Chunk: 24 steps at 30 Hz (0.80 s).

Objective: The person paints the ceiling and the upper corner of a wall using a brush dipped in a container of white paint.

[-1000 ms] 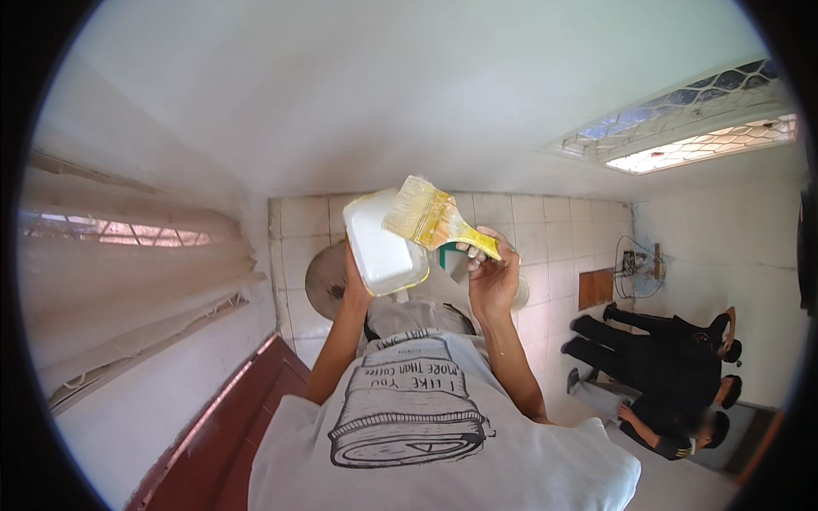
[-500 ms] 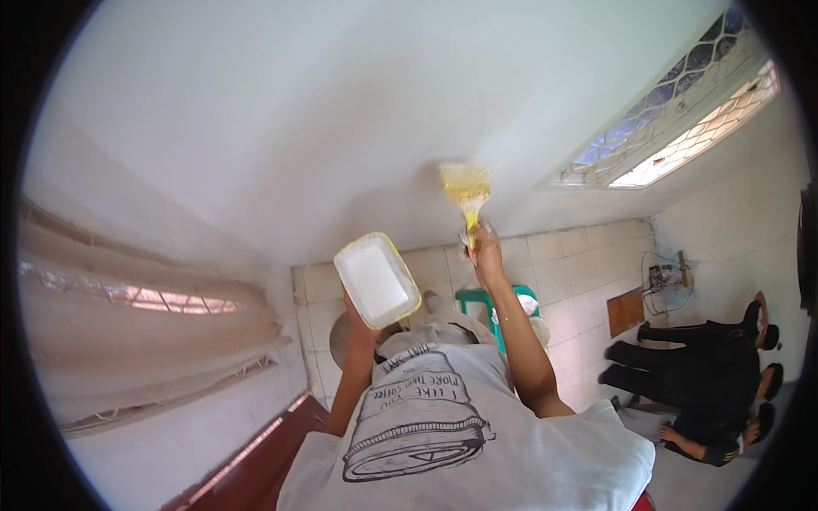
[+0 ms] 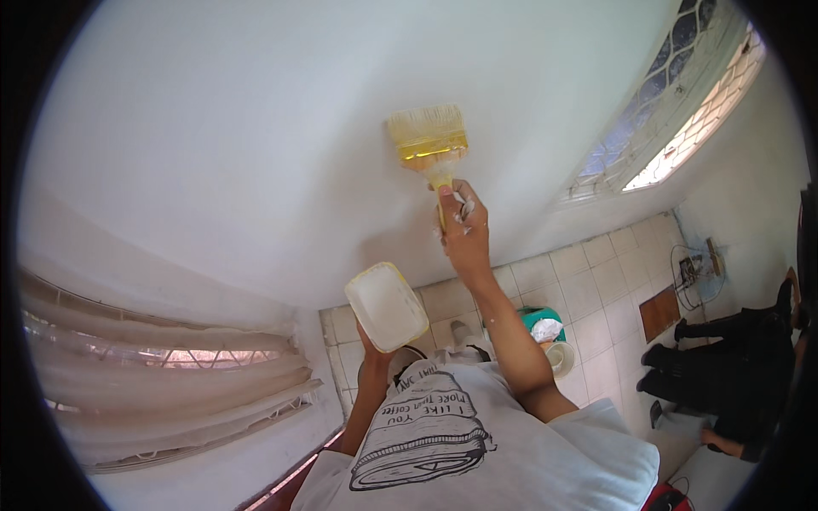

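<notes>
The right hand [image 3: 464, 226] closes its grip around the yellow handle of a wide paintbrush [image 3: 429, 140] — bristles pressed to the white ceiling [image 3: 281, 128]. The left hand [image 3: 372, 349] grips a white paint tub [image 3: 386, 307] from below. The brush looks light, its bristles soft; best held low on the stiff handle.

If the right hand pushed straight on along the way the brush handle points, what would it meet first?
The right hand holds a yellow brush pointing up at the white ceiling. The bristles look to be on or very near that surface, so the ceiling would likely come first; the exact gap is hard to judge.
</notes>
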Tool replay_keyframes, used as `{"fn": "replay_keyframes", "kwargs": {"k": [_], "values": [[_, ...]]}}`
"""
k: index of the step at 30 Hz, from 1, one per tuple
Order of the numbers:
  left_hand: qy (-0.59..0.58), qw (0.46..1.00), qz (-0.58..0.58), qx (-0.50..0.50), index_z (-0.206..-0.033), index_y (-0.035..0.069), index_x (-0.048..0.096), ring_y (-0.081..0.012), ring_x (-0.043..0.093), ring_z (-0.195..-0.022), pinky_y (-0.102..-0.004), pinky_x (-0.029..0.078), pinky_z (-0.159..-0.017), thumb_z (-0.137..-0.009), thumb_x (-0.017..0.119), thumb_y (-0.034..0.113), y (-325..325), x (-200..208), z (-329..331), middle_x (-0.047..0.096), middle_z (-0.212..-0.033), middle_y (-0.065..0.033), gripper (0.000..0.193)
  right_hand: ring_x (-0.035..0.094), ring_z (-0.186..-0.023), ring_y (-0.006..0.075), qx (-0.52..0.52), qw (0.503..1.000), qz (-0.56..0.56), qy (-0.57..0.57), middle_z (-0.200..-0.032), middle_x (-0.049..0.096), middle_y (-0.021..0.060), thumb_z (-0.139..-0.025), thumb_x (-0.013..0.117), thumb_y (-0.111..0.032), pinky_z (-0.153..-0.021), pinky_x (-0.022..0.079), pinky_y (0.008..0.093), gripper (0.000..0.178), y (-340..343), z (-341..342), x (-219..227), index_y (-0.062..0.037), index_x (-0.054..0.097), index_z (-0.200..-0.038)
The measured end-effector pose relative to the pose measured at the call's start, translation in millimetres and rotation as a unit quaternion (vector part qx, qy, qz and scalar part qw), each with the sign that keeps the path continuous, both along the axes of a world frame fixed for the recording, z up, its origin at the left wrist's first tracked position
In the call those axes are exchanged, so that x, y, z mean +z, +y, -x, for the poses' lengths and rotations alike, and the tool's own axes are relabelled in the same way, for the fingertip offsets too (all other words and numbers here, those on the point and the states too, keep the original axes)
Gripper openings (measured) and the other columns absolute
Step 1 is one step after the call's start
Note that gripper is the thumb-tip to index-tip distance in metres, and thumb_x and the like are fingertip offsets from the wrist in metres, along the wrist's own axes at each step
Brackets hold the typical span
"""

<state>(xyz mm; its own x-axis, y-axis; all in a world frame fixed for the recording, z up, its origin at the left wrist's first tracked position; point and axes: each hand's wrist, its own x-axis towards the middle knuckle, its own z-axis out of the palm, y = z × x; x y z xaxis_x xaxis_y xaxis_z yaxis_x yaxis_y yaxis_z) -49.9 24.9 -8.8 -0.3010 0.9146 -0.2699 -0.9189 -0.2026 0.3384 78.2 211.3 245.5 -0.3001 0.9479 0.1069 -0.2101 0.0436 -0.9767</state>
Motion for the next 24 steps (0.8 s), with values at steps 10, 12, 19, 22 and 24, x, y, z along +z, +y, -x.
{"fn": "replay_keyframes", "kwargs": {"k": [10,12,19,22,24], "values": [[0.701,0.693,0.169,0.006,-0.146,0.012,0.044,-0.0305,0.059,-0.124,-0.0514,0.051,-0.103,-0.104,0.039,0.050,-111,-65,0,0.057,-0.139,-0.0101,0.058,0.047,-0.054,0.0088,0.007,1.000,-0.020,0.000,-0.060,0.051,0.0022,-0.105,0.051,-0.028,-0.052,0.039,0.0295,0.030,-36,58,-16,0.0014,0.056,-0.107],[0.749,0.640,0.170,0.026,-0.146,0.012,0.044,-0.0305,0.059,-0.125,-0.0517,0.051,-0.103,-0.104,0.039,0.050,-113,-70,4,0.057,-0.140,-0.0101,0.058,0.049,-0.054,0.0111,-0.017,0.998,-0.044,-0.052,-0.059,0.052,0.0052,-0.105,0.052,-0.027,-0.052,0.039,0.0306,0.029,-25,71,-48,0.0017,0.057,-0.105],[0.703,0.696,0.134,0.057,-0.147,0.012,0.043,-0.0307,0.058,-0.125,-0.0525,0.050,-0.103,-0.104,0.038,0.050,-103,-72,10,0.056,-0.140,-0.0099,0.058,0.044,-0.049,0.0082,0.007,0.969,0.155,-0.191,-0.064,0.055,0.0015,-0.102,0.053,-0.025,-0.045,0.036,0.0259,0.026,-12,66,-225,-0.0016,0.063,-0.097],[0.233,0.970,-0.027,0.068,-0.147,0.012,0.043,-0.0315,0.058,-0.126,-0.0530,0.050,-0.104,-0.104,0.038,0.051,-62,-34,21,0.055,-0.142,-0.0101,0.058,0.046,-0.047,0.0090,0.047,0.962,0.223,-0.149,-0.063,0.056,0.0018,-0.103,0.053,-0.026,-0.042,0.037,0.0267,0.027,-11,61,-195,-0.0021,0.064,-0.101],[-0.044,0.992,-0.095,0.072,-0.146,0.012,0.045,-0.0314,0.058,-0.126,-0.0524,0.050,-0.103,-0.104,0.037,0.051,-41,-3,21,0.056,-0.140,-0.0106,0.058,0.048,-0.047,0.0098,0.055,0.979,0.161,-0.109,-0.062,0.056,0.0023,-0.102,0.053,-0.025,-0.042,0.038,0.0275,0.027,-9,59,-134,-0.0005,0.064,-0.099]]}}
